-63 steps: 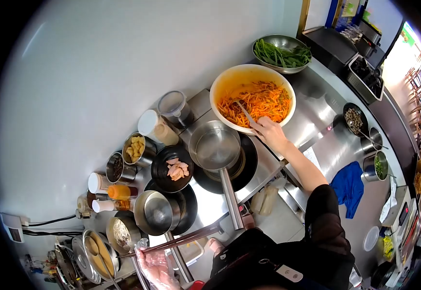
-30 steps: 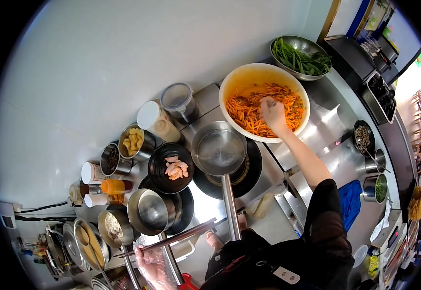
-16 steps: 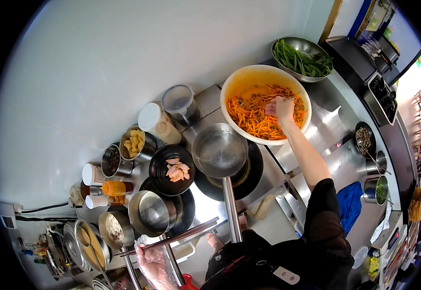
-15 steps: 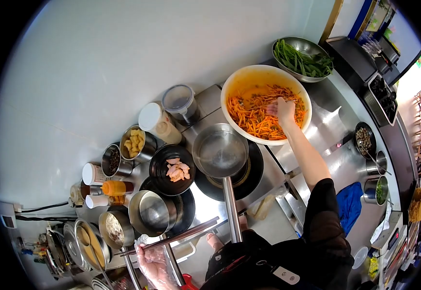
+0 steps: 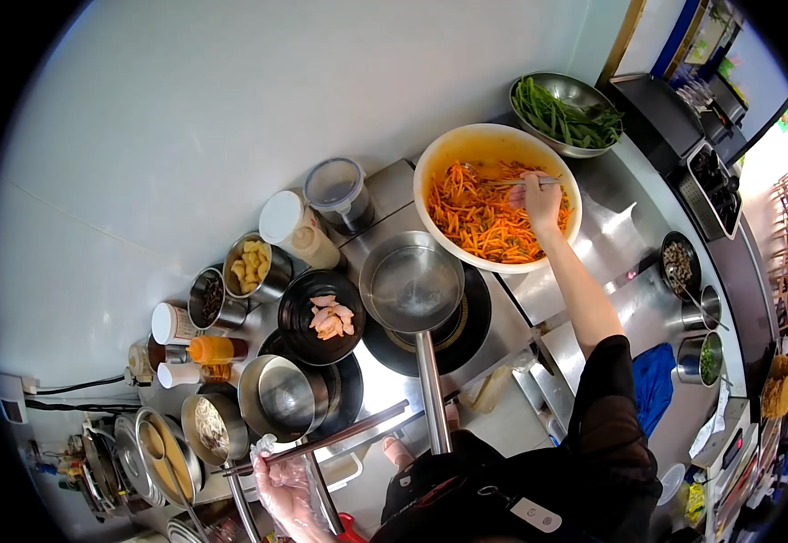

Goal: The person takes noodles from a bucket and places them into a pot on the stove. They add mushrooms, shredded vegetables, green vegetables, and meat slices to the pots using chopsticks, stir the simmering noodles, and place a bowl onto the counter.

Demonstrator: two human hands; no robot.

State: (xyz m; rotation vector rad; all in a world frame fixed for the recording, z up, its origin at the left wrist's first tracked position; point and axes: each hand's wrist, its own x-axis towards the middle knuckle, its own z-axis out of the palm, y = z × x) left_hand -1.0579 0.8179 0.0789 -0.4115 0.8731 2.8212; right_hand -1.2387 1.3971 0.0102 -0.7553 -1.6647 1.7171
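Observation:
My right hand is closed on the handle of a metal spoon, inside a large pale bowl of orange shredded carrots. The spoon's head lies among the shreds near the far left side. Low in the view, my left hand wears a clear plastic glove and grips long brown chopsticks, which point up to the right. Between my hands stand a saucepan of clear liquid on a burner and a black plate with pale pink meat pieces.
A steel bowl of green leaves stands behind the carrot bowl. Along the wall are lidded containers, a pot of yellow chunks and sauce bottles. Another steel saucepan sits nearer me. A blue cloth lies to the right.
My right hand was lower among the carrots with no spoon visible; now it is raised slightly with the spoon in its grip. My left hand and the chopsticks have hardly moved.

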